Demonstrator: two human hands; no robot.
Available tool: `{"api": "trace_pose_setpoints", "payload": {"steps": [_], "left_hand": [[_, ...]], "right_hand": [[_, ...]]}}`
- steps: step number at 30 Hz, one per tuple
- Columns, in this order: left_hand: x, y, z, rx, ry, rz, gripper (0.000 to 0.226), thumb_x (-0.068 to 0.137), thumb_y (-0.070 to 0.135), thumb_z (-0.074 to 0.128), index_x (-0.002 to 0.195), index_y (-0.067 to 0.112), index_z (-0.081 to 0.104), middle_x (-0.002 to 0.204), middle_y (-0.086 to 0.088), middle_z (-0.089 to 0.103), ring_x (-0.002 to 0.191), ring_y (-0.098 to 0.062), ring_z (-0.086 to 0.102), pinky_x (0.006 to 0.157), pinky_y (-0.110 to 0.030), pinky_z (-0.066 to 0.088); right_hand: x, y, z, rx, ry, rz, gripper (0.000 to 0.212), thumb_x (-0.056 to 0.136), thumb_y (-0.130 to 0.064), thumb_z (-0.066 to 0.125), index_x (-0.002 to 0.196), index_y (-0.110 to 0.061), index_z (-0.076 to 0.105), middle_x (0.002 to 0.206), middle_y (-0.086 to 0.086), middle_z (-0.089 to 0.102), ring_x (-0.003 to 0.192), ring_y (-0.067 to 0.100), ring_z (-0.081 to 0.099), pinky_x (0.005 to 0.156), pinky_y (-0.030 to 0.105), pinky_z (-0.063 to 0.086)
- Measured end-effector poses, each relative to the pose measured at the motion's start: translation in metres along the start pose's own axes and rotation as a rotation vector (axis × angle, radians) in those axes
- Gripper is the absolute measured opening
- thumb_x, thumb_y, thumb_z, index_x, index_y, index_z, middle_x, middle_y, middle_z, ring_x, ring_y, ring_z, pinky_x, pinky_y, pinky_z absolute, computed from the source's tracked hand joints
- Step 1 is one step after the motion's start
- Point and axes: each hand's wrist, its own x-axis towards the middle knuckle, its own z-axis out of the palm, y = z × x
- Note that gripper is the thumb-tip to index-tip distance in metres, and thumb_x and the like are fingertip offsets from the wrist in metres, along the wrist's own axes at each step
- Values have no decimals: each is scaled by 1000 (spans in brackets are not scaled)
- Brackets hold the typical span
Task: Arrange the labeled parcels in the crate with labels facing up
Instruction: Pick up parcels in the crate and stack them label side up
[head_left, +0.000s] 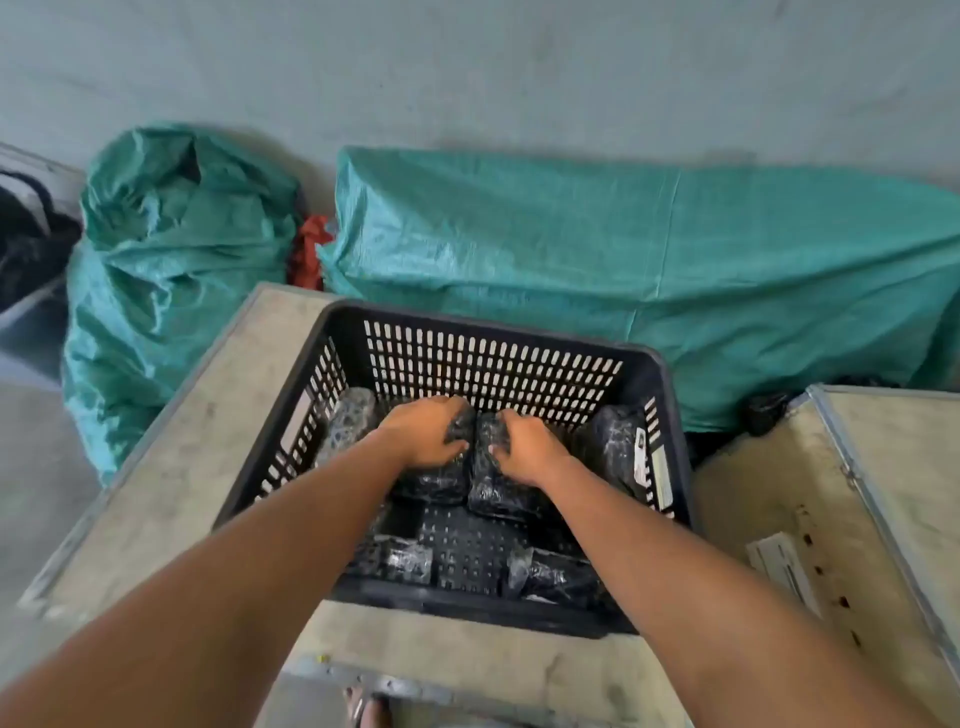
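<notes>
Inside the black slotted plastic crate (493, 358), two black plastic-wrapped parcels lie side by side at the middle, long axes running from the far wall toward the person. The left hand (423, 431) clamps the left parcel (441, 480), fingers curled over its far end. The right hand (527, 447) grips the right parcel (498, 493) likewise (no labels visible on either). Each parcel lies directly beneath its own hand. A labelled parcel (618, 447) leans on the right wall
</notes>
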Motion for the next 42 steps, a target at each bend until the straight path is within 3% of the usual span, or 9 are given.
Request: {"api": "trace_pose_setpoints", "payload": {"steps": [4, 12, 16, 22, 26, 30, 34, 39, 42], "left_hand": [[7, 0, 38, 39, -178, -6, 84, 90, 50, 65, 158, 19, 27, 164, -12, 34, 142, -32, 44, 112, -48, 43], [5, -14, 76, 78, -284, 42, 98, 88, 46, 67, 163, 25, 8, 172, -6, -6, 158, -27, 0, 126, -53, 13], [3, -17, 79, 93, -327, 51, 108, 86, 51, 68, 163, 24, -4, 169, -8, -18, 156, -28, -11, 126, -52, 3], [-3, -13, 76, 30, -386, 25, 112, 85, 51, 71, 162, 20, -5, 168, -10, -21, 155, -29, -17, 126, -55, 1], [0, -11, 58, -145, -426, -43, 106, 86, 39, 78, 163, 15, 10, 172, -10, -5, 157, -32, 7, 126, -46, 18], [-1, -16, 31, -339, -396, -149, 92, 87, 28, 79, 160, 13, 26, 142, -9, 58, 118, -24, 64, 95, -28, 51], [-17, -16, -8, -456, -231, -83, 103, 87, 40, 78, 163, 21, 11, 168, -5, 27, 139, -23, 47, 114, -36, 36], [-43, -5, -53, -872, -80, 118, 105, 76, 56, 80, 154, 60, 10, 164, 10, 32, 150, -13, 33, 121, -51, 32], [-51, 9, -63, -1014, -92, 269, 97, 85, 32, 82, 156, 54, 19, 158, 16, 44, 144, -12, 45, 116, -48, 40]], "right_hand": [[11, 21, 26, -124, -87, 47, 81, 89, -36, 75, 155, -15, 33, 163, 22, 27, 152, 43, 21, 120, 57, 30], [9, 46, 64, -417, -252, 29, 152, 54, -58, 92, 163, -21, -7, 164, 19, -26, 150, 45, -21, 117, 63, 0], [-1, 46, 69, -487, -96, 24, 135, 69, -15, 93, 164, -24, -2, 162, 31, 3, 152, 47, 13, 120, 65, 21], [-4, 36, 38, -400, -192, -18, 106, 72, -30, 91, 159, -15, 33, 160, 22, 33, 148, 43, 31, 117, 57, 36], [-14, 32, 15, -276, -62, -83, 85, 74, -38, 87, 150, -25, 52, 112, 1, 72, 103, 23, 70, 87, 39, 60], [-19, 26, -9, -63, 81, -63, 75, 74, -47, 80, 145, -35, 57, 102, -9, 77, 80, 11, 70, 72, 29, 58], [-34, 26, -39, 387, 122, -89, 63, 75, -41, 81, 134, -45, 62, 109, -18, 75, 72, 2, 70, 65, 22, 60], [-55, 18, -94, 805, -40, -157, 50, 72, -37, 86, 116, -54, 70, 96, -3, 82, 83, 27, 80, 64, 34, 65], [-62, 14, -120, 944, -78, -176, 53, 71, -28, 86, 122, -36, 75, 103, 12, 81, 89, 31, 79, 67, 32, 63]]}}
